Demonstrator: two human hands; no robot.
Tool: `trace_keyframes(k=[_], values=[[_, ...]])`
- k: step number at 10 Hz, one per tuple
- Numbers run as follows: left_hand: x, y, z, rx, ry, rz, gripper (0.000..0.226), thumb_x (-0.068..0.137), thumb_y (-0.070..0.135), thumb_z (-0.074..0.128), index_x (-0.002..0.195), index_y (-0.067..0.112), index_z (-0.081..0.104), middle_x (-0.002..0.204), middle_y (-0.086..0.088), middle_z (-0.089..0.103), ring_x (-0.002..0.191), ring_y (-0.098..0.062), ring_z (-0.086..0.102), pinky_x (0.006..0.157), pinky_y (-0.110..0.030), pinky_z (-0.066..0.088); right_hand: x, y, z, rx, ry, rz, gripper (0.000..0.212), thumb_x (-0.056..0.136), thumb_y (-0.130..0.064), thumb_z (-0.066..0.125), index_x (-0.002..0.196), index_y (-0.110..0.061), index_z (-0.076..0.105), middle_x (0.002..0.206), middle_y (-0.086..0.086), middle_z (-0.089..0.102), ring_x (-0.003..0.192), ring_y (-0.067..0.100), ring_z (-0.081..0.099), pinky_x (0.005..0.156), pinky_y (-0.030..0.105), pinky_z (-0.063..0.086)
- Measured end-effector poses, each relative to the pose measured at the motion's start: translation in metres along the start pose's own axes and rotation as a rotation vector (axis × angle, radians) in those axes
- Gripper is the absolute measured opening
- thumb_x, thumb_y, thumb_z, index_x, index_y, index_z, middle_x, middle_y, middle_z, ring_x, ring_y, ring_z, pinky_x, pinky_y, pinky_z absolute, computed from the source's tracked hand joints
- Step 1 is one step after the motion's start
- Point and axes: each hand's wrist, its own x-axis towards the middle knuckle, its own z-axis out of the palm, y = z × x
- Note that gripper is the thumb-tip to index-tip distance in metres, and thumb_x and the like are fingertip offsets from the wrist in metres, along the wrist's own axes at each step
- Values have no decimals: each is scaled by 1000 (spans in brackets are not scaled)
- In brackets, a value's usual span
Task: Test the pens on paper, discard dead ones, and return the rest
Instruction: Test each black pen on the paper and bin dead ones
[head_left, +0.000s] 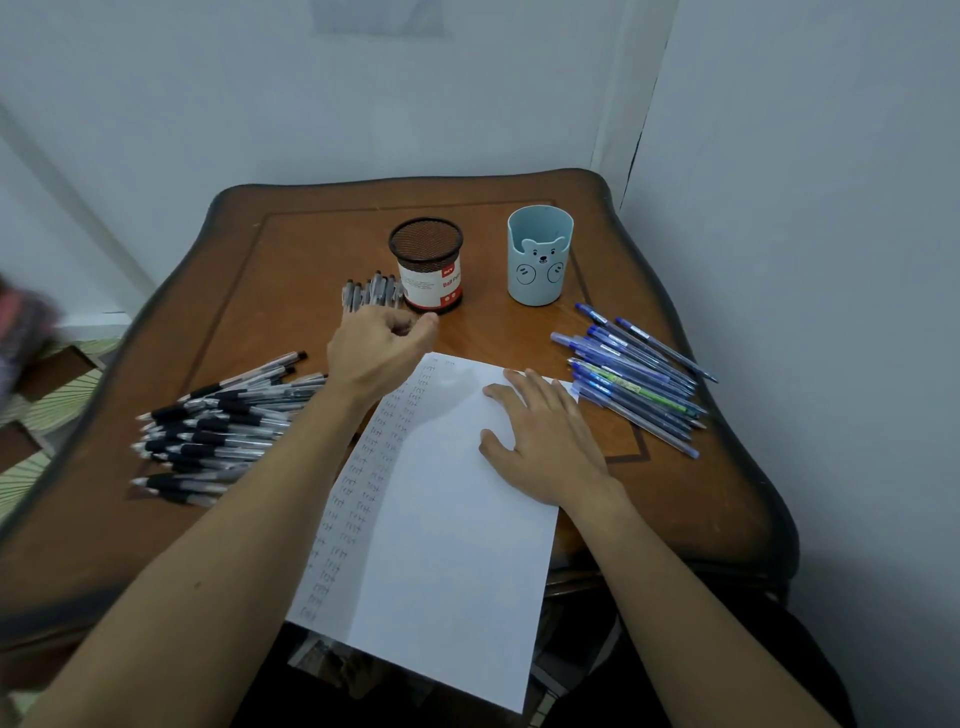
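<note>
A white paper sheet (447, 525) lies in front of me with columns of small test marks down its left side. My right hand (545, 441) presses flat on its upper part, fingers straight. My left hand (382, 348) hovers past the sheet's top left corner with fingers curled; no pen shows in it. Just beyond it lies a small cluster of grey pens (371, 292), beside a black mesh pen holder (427, 262). A large heap of black-grip pens (223, 426) lies at the left. Blue pens (636, 374) are piled at the right.
A light blue bear-faced cup (539, 254) stands to the right of the mesh holder. The wooden table (291, 249) sits in a corner, with walls behind and to the right. The sheet's near end overhangs the table's front edge.
</note>
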Motion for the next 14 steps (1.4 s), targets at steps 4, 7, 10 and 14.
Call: trace_keyframes(k=[4,7,10,14], values=[[10,3,21,-757,181,-186,33,104,8,44,113,21,73,81,-1,64,61,-15,57,57,-27,49,1,0,1,-8,4,1,63,91,-58,33,148,-31,36,163,-2,25,152,18,11,123,42,5],[17,-2,35,-670,74,-198,45,105,42,48,94,5,71,83,-13,76,72,-20,71,74,-34,61,2,1,2,-8,-5,-12,61,95,-57,39,149,-31,34,164,-2,22,153,18,8,124,44,5],[24,-1,47,-530,12,-131,17,85,6,78,96,4,65,91,-17,71,71,-15,72,65,-22,58,2,2,2,11,16,-16,60,95,-57,45,148,-32,35,164,-3,22,153,18,8,123,43,5],[31,-17,54,-356,88,-84,18,58,-7,52,60,-10,34,55,-28,37,54,-24,35,55,-35,35,3,1,2,23,23,-16,60,94,-56,46,148,-31,36,164,-3,23,152,17,9,123,43,5]])
